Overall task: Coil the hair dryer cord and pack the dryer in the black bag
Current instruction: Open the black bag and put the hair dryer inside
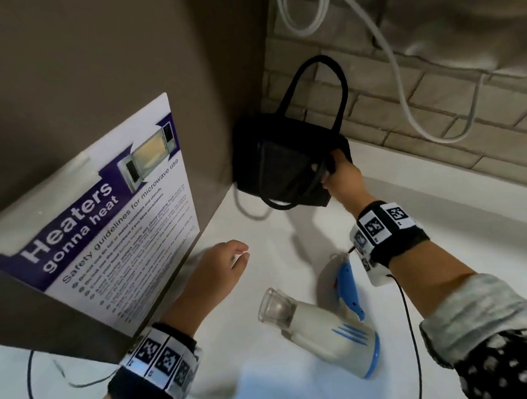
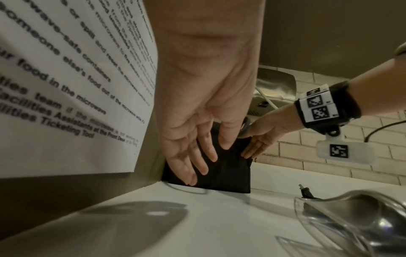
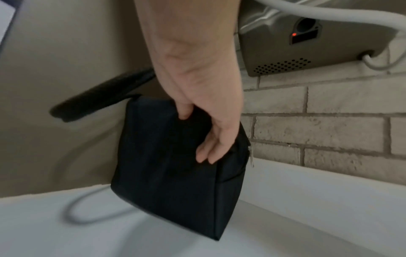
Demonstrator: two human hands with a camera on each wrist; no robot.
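Head view: right hand fingers grasping black bag rim; left hand released; one-handed grip may let bag sag shut before hair dryer goes in.

It looked like a shared workplace pantry: a microwave safety poster mentioning a facilities team hung on the left wall, above a white table backed by pale brick tiles.
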